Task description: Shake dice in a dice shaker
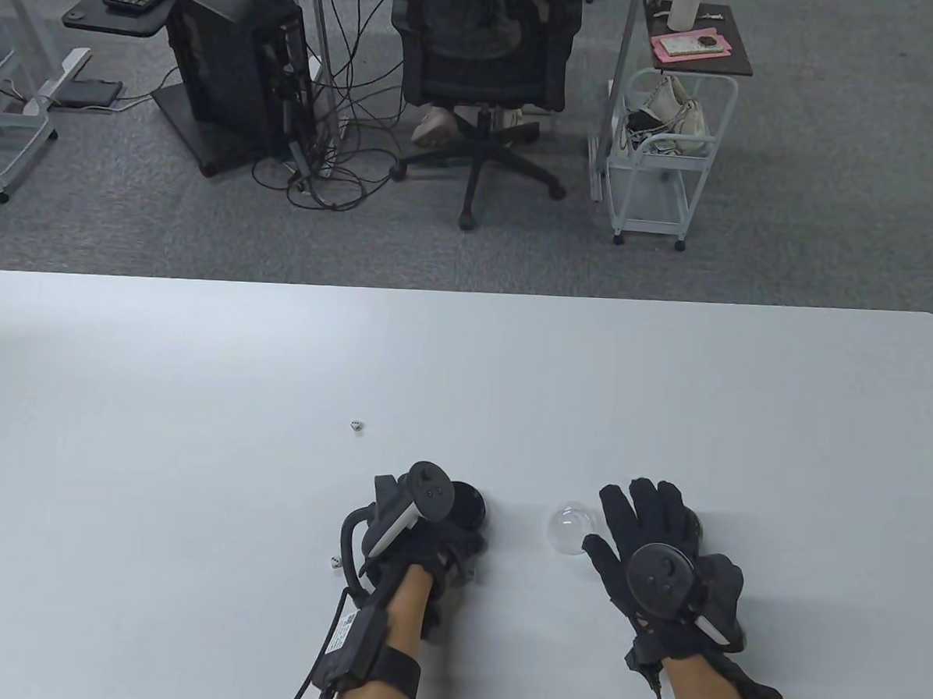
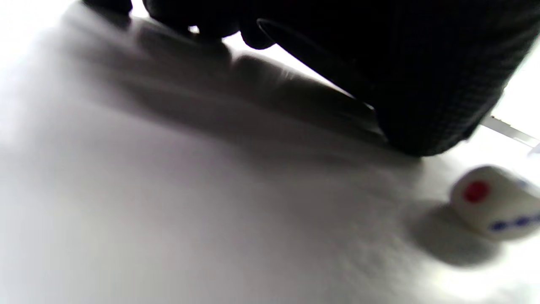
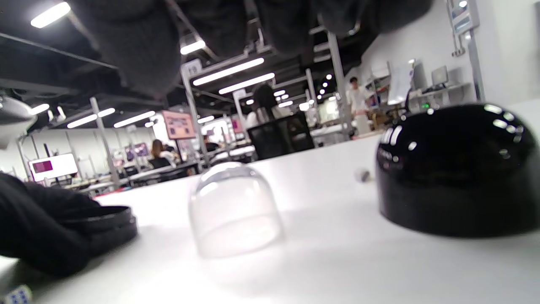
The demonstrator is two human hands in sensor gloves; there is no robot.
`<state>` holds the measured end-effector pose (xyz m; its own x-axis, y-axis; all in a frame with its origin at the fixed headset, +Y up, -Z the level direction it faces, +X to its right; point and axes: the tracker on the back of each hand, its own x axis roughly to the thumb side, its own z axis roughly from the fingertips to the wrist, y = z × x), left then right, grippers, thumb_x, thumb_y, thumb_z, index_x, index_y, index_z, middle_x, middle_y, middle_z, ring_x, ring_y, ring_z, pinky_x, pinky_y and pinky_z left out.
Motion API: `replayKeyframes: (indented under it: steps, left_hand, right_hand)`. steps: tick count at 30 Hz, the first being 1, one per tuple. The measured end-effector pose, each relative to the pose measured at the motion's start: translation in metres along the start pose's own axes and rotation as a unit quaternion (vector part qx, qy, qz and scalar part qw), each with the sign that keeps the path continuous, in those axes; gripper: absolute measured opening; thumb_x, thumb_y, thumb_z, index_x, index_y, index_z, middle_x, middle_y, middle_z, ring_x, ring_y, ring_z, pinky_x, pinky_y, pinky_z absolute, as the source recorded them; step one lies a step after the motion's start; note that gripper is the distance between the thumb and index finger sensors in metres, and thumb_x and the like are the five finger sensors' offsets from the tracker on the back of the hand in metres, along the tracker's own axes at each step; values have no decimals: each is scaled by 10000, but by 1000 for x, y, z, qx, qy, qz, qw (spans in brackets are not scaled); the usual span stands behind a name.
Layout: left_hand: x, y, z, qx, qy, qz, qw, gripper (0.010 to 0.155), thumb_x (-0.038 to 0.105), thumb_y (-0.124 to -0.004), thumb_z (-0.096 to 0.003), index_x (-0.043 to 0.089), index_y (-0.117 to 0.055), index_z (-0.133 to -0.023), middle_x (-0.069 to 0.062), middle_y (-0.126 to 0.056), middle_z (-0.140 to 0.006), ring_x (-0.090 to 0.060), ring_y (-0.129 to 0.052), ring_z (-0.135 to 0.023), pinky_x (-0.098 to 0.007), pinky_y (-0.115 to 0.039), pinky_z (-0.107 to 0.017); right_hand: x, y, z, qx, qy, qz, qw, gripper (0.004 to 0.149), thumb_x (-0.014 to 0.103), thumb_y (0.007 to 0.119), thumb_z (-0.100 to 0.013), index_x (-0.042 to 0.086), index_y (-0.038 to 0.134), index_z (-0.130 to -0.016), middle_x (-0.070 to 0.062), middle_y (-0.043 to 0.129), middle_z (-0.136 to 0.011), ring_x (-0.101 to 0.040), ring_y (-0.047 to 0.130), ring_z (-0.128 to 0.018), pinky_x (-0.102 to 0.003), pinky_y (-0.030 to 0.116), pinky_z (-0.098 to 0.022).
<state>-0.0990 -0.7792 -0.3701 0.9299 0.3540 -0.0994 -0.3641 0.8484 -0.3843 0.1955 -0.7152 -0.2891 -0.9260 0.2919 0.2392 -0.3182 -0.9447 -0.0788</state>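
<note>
My left hand (image 1: 417, 542) curls around the near side of the shaker's flat black base (image 1: 470, 506), which sits on the white table (image 1: 200, 367). The base also shows in the right wrist view (image 3: 112, 219). The clear dome (image 1: 570, 529) stands mouth down between my hands, untouched (image 3: 234, 209). My right hand (image 1: 645, 523) is open with fingers spread, just right of the dome and partly over a glossy black cover (image 3: 455, 169). One white die (image 1: 358, 425) lies farther out. Another die (image 1: 334, 563) lies just left of my left wrist, close in the left wrist view (image 2: 493, 200).
The table's far edge (image 1: 469, 293) runs across the middle of the table view. Beyond it stand an office chair (image 1: 481, 69), a computer tower (image 1: 239, 64) with cables and a white trolley (image 1: 664, 157) on the carpet.
</note>
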Motion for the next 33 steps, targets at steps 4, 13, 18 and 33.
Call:
replayKeyframes:
  steps: [4, 13, 18, 33]
  left_hand:
    - [0, 0, 0, -13, 8, 8, 1000, 1042, 665, -915, -436, 141, -317, -1111, -237, -209, -1162, -497, -218, -1034, -694, -300, -696]
    - [3, 10, 11, -50, 6, -20, 999, 1046, 634, -869, -480, 137, -210, -1123, -283, -203, -1156, -566, -243, -1020, -706, -324, -698]
    - [-10, 46, 41, 11, -35, -33, 999, 951, 599, -865, -491, 151, -321, -1131, -263, -360, -1159, -543, -388, -1027, -684, -428, -702]
    - [-105, 57, 54, -24, 68, -39, 997, 677, 487, -909, -493, 168, -664, -1037, -167, -838, -930, -425, -869, -777, -563, -765, -550]
  right_hand:
    - [0, 0, 0, 1, 1, -1, 1000, 640, 472, 734, -608, 212, 496, -1142, -272, 435, -1142, -587, 369, -1033, -711, 467, -709]
    - [-4, -5, 2, -5, 7, -15, 1000, 640, 474, 732, -609, 210, 496, -1142, -272, 434, -1143, -587, 364, -1033, -711, 464, -710]
    - [-4, -11, 5, -19, 6, -21, 1000, 639, 474, 733, -608, 209, 499, -1141, -274, 437, -1141, -588, 367, -1032, -712, 465, -708]
    - [0, -7, 6, -11, 2, -3, 1000, 626, 474, 734, -608, 203, 529, -1134, -272, 458, -1137, -586, 379, -1032, -710, 470, -708]
